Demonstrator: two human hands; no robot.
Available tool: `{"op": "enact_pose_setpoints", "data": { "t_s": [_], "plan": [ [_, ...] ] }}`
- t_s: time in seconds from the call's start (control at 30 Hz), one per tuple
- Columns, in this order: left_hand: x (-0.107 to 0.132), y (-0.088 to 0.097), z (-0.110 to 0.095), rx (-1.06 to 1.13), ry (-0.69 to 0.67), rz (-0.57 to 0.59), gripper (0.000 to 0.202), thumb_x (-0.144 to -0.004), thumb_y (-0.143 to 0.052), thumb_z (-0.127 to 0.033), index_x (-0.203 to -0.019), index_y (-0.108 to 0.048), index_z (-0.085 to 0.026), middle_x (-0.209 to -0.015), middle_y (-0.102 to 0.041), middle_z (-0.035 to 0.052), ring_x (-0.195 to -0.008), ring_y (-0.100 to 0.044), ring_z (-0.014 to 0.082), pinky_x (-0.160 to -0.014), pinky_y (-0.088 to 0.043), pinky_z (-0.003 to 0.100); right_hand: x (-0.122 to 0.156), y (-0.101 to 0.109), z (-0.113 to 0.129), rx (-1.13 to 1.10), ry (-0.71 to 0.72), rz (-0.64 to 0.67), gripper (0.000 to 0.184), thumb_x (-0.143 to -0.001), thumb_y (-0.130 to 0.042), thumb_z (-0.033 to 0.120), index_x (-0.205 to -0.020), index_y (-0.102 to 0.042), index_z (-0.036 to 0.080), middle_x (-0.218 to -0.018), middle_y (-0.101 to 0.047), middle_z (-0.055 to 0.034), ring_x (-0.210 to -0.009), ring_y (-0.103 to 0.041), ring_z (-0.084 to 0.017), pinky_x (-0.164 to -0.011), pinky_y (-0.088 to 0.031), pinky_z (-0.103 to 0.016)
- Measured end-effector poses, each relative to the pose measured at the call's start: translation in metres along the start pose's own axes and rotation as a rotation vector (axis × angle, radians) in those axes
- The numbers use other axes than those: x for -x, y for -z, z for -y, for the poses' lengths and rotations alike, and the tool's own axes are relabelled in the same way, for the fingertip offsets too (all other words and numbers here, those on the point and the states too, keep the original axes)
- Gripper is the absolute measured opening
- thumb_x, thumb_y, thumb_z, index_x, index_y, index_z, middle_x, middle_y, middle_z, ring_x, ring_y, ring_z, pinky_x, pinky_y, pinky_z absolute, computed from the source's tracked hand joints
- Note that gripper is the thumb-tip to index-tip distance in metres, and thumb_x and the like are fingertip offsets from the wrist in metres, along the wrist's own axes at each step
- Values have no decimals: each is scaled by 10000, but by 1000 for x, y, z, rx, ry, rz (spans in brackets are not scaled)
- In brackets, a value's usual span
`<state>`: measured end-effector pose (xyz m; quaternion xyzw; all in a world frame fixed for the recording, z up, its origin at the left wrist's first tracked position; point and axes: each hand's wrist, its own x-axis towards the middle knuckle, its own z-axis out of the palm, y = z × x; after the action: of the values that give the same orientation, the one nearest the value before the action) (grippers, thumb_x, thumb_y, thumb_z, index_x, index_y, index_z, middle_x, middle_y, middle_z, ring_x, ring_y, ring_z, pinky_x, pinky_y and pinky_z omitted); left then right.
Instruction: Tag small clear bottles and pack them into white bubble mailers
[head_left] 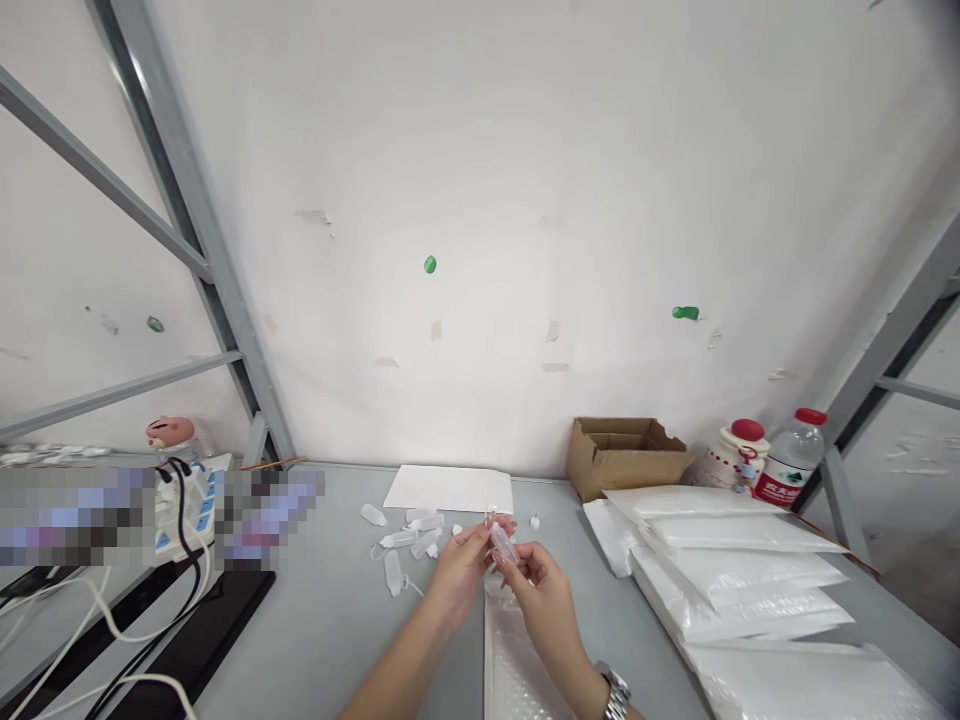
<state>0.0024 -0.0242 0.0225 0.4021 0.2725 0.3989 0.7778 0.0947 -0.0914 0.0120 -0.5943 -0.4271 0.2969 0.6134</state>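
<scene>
Between my two hands is a small translucent squeeze bottle (504,543), tilted over the desk. My left hand (463,562) pinches its upper end, where the fingers hide part of the tip. Thumb and fingers of my right hand (541,585) close on its lower end. To the left of my hands lie several similar bottles, among them an upright-lying bottle (392,573) with a thin tether and a bottle (373,515) farther back. A small white cap (535,522) rests to the right. Beneath my right hand is a white bubble mailer (517,660).
Stacked white bubble mailers (735,560) cover the right side. Behind them stand an open cardboard box (626,462), a jar with a red lid (733,455) and a water bottle (793,460). A white sheet (450,488) lies at the back. A power strip (193,510) and cables occupy the left.
</scene>
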Motion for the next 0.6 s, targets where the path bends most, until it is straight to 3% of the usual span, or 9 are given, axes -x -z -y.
{"op": "enact_pose_setpoints", "data": {
  "t_s": [0.13, 0.37, 0.47, 0.6],
  "plan": [
    [2, 0, -2, -39, 9, 4, 419, -611, -688, -509, -818, -705, -145, -946, -672, 118, -946, -562, 254, -778, -384, 318, 1, 2, -6, 198, 127, -31, 259, -771, -557, 439, -712, -568, 187, -635, -624, -17, -577, -558, -157, -558, -441, -255],
    [1, 5, -4, -2, 97, 61, 328, -659, -681, -426, -858, -699, -165, -1016, -661, 112, -1051, -526, 265, -890, -361, 350, -1, 7, -18, 620, 668, -119, 173, -868, -436, 262, -790, -569, 185, -631, -566, -28, -570, -531, -152, -519, -438, -257],
    [0, 7, -1, 29, 132, 63, 286, -682, -668, -391, -861, -693, -170, -1066, -643, 104, -1086, -505, 257, -891, -360, 336, -2, 6, -17, 745, 776, -152, 172, -875, -420, 218, -782, -561, 182, -616, -546, -31, -566, -521, -161, -507, -434, -269],
    [-1, 8, 1, 89, 155, 52, 243, -690, -662, -350, -849, -691, -168, -1043, -646, 92, -1063, -517, 242, -882, -363, 320, -2, 5, -15, 791, 813, -176, 184, -878, -409, 204, -764, -553, 190, -588, -524, -20, -549, -509, -160, -495, -427, -272]
  ]
}}
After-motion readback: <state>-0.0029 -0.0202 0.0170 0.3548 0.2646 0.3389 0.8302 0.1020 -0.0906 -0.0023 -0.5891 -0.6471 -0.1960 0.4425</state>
